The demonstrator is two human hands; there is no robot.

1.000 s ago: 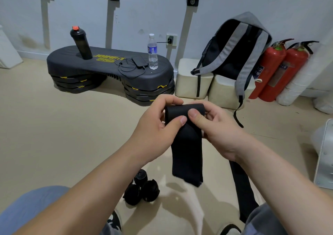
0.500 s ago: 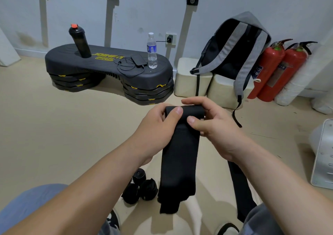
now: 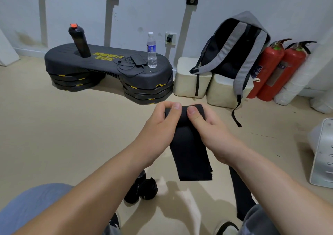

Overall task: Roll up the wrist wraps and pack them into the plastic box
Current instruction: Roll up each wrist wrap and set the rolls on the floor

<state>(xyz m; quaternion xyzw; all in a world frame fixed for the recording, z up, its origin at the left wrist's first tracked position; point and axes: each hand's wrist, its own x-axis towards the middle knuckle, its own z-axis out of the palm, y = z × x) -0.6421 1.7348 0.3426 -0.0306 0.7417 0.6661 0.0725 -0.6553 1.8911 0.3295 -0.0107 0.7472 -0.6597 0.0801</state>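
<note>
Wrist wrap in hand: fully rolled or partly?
Partly rolled. Left hand and right hand pinch the rolled top of the wrist wrap; flat tail hangs below.

Matt black cloth wrist wrap (soft)

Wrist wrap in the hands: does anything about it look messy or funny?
A little. The wrist wrap is rolled only at the top, where the left hand and right hand pinch it. The rest hangs loose, and its bottom right corner looks uneven, maybe frayed. Nothing looks spilled or broken.
</note>
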